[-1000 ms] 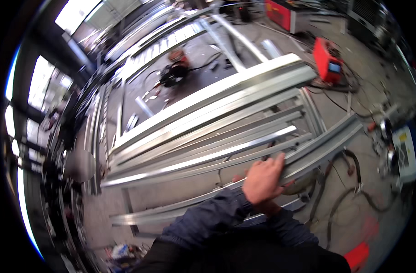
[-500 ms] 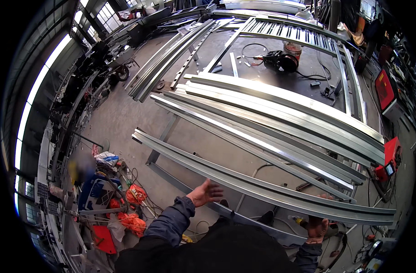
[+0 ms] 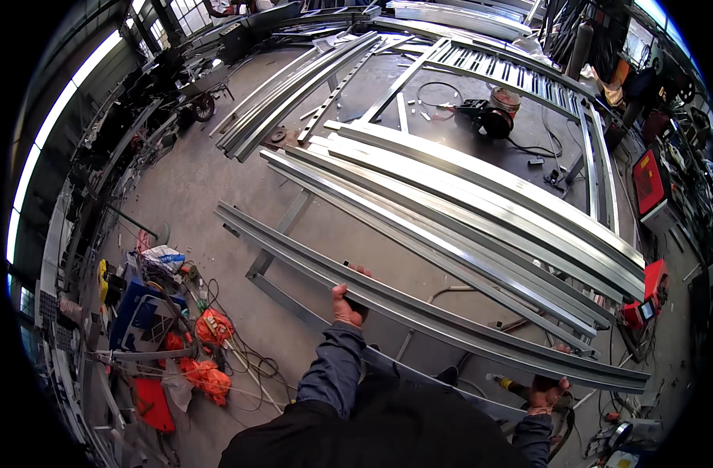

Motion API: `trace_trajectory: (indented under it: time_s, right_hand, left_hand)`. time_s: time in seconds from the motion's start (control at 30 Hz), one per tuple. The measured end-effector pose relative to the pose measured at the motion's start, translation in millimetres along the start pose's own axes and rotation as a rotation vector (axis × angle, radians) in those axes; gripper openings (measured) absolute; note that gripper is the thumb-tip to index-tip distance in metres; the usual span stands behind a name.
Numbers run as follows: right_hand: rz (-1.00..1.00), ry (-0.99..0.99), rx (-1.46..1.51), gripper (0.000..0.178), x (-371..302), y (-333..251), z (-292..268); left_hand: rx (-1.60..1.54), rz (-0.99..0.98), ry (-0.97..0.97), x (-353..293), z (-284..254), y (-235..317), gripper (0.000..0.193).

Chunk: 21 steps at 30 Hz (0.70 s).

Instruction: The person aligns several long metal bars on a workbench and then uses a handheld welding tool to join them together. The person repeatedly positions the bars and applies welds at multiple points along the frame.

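Observation:
A long galvanized steel channel runs slantwise in front of me, from the left of centre down to the lower right. My left hand is wrapped round its near edge, left of the middle; the thumb shows on the near side and fingertips on the far side. Close to the channel's right end, my right hand grips it from below, with part of the palm hidden under the metal. Just beyond lie several more shiny steel profiles, side by side on a low frame.
At left on the floor are orange bags, a red panel, a blue machine and tangled cables. A red machine stands beside the profiles' right ends. Farther off are a bucket, a cable reel and a welded frame.
My left hand, open and apart from the channel before, has moved up and closed on it. My right hand keeps its hold. The channel's left end has swung slightly away and the view has shifted.

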State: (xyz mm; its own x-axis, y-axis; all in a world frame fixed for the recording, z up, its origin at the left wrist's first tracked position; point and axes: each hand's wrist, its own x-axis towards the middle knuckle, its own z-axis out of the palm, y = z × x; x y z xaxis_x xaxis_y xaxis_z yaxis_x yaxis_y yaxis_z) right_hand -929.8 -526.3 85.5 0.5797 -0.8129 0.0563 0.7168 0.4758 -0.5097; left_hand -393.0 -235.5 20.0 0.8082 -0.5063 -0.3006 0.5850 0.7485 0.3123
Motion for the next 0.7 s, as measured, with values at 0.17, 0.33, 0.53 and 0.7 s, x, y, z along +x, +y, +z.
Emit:
trace_trajectory:
  time_s: [0.17, 0.33, 0.53, 0.7]
  right_hand:
    - [0.105, 0.105, 0.065, 0.067, -20, -7, -38]
    - [0.091, 0.246, 0.001, 0.074, -65, -12, -17]
    - [0.095, 0.798, -0.083, 0.068, -96, 35, 9]
    - [0.179, 0.995, -0.131, 0.062, -129, 56, 0]
  left_hand:
    - [0.094, -0.051, 0.092, -4, 18, 37, 0.064]
    - [0.152, -0.046, 0.075, -62, 66, 50, 0.068]
    - [0.227, -0.222, 0.112, -85, -32, 78, 0.064]
    - [0.458, -0.176, 0.592, -81, -66, 72, 0.068]
